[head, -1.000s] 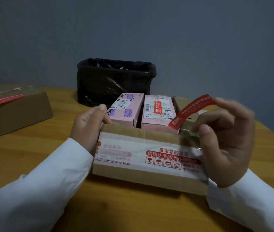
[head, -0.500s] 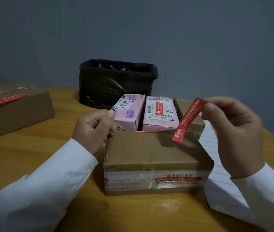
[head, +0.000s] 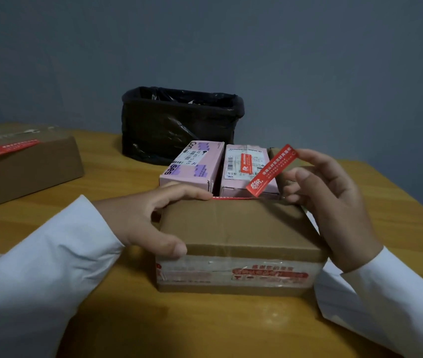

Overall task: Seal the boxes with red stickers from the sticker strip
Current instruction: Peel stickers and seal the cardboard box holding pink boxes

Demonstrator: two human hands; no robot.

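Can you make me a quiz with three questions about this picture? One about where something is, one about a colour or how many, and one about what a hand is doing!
1. Where is the black bin?
A. behind the pink boxes
B. on the brown box
C. under the table

2. How many pink boxes are there?
A. one
B. two
C. four

3. What is the right hand doing?
A. lying flat on the table
B. pinching a red sticker
C. holding scissors

Answers: 1 A, the bin stands past the left pink box and right pink box. 2 B, two lie side by side. 3 B, its fingertips hold the sticker's end above the brown box.
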